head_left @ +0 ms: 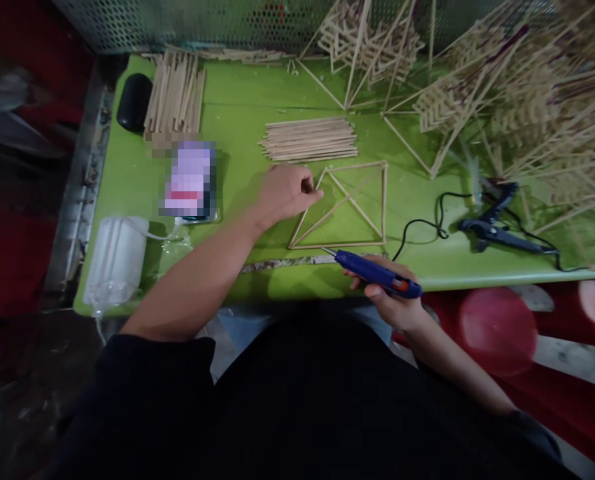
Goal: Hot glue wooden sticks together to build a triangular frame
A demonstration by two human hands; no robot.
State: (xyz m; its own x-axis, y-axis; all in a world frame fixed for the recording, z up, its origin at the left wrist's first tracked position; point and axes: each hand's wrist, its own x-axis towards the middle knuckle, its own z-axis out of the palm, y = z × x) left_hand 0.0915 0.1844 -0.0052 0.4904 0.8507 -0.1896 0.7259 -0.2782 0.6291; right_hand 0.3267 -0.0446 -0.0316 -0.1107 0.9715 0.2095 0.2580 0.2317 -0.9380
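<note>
My left hand (291,192) has its fingers pinched together at the left side of a stick frame (384,203). Four-sided with crossing sticks inside, that frame lies on the green table (247,233). In my right hand (390,297) is a blue glue gun (377,273), its metal tip pointing left, just below the frame's bottom edge. Just above my left hand lies a bundle of loose sticks (310,139). Whether the left fingertips grip the frame's stick or only touch it is hard to make out.
A taller stick pile (175,93), a black rounded object (135,102), a phone (190,180) and a white box (117,257) are on the left. Stacked stick structures (507,100) crowd the right, near a black clamp-like tool (502,233) and a cable (420,223). Red stools (497,330) stand below.
</note>
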